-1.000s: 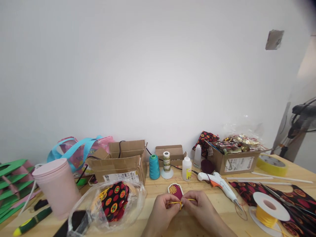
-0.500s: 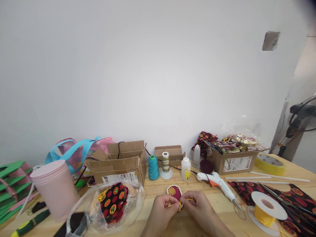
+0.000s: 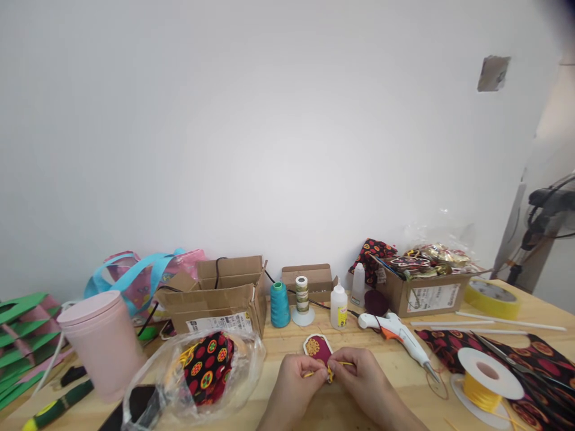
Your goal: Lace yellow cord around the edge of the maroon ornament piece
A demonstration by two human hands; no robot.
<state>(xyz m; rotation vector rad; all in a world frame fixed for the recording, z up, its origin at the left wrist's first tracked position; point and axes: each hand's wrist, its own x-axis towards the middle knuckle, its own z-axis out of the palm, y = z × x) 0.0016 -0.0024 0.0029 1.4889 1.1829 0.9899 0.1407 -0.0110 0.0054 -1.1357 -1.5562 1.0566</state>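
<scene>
At the lower left of the frame, a clear plastic bag (image 3: 246,370) wrapped some patterned cloth (image 3: 209,368). At the bottom centre, the left hand (image 3: 295,382) had thumb and forefinger pinched together on a yellow cord (image 3: 330,375). Just above lay the maroon patch (image 3: 318,349), its lower end partly hidden by fingertips; whether they touched it, I couldn't tell. The right hand (image 3: 363,377) pinched the cord too. Over the last second both grips had barely shifted, so the close cord work seemed unfinished. Further right lay a glue gun (image 3: 399,336), then a spool (image 3: 498,383) at the lower right.
</scene>
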